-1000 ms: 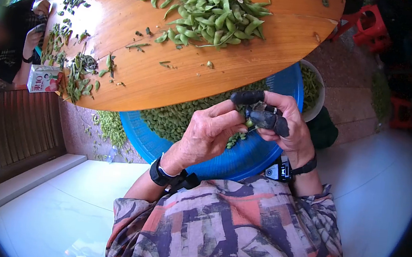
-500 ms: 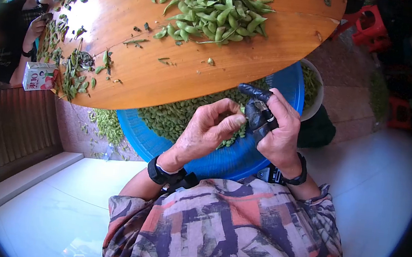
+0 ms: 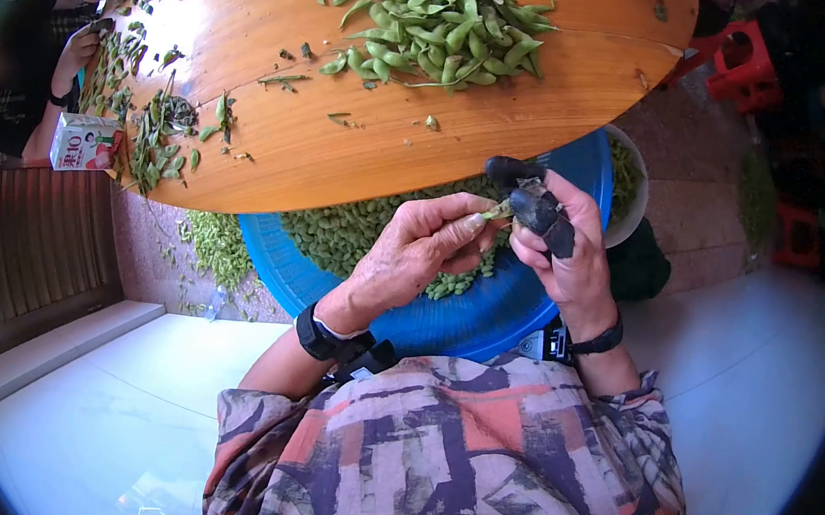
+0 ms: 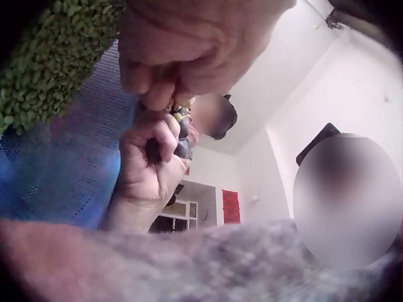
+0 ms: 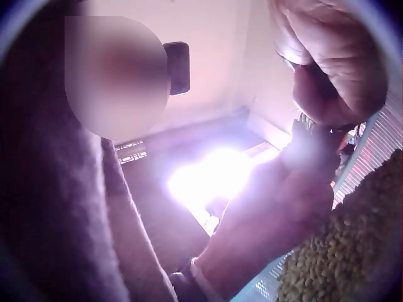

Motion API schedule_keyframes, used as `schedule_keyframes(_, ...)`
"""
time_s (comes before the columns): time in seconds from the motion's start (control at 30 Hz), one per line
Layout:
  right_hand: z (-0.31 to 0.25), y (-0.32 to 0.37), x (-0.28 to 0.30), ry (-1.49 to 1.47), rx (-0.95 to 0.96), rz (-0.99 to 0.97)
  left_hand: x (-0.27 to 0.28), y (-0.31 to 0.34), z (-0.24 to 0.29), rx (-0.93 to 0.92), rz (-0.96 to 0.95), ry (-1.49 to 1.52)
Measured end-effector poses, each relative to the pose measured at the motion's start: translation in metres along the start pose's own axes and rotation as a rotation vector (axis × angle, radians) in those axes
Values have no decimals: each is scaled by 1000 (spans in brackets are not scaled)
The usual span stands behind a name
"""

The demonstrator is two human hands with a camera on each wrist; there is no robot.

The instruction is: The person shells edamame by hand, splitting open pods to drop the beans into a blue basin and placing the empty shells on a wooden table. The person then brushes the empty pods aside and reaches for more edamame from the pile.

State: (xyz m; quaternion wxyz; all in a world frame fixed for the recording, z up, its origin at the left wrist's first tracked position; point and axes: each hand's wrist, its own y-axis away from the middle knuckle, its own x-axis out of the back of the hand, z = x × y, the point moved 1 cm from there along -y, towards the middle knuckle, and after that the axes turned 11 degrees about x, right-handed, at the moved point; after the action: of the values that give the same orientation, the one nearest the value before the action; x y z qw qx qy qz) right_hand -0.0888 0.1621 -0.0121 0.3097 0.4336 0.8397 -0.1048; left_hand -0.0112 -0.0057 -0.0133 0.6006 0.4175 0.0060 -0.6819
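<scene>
Over a blue basket of shelled green beans, my two hands meet at a green bean pod. My left hand pinches one end of the pod between thumb and forefinger. On my right hand, black covers wrap some of the fingers, which grip the pod's other end. The left wrist view shows a bit of the pod between the hands; most of it is hidden by fingers. In the right wrist view, the curled right hand hides the pod.
A wooden table in front bears a heap of bean pods and scattered scraps. At its left stand a carton and another person. A white bucket with pods sits right of the basket. Red stools are beyond.
My right hand has turned and its black-covered fingers have closed in on the pod. The left hand has kept its pinch near the same place, with the pod now showing between both hands.
</scene>
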Motion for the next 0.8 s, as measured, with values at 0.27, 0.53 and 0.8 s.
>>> schedule_keyframes(0.27,-23,6,-14,747,156,-4,-8,4,3,-206,227,-358)
schedule_keyframes(0.53,-31,7,-16,828,19,-100,-3,3,2,-306,157,-560)
schedule_keyframes(0.8,-20,3,-16,993,360,-133,-3,-2,-7,-339,252,-570)
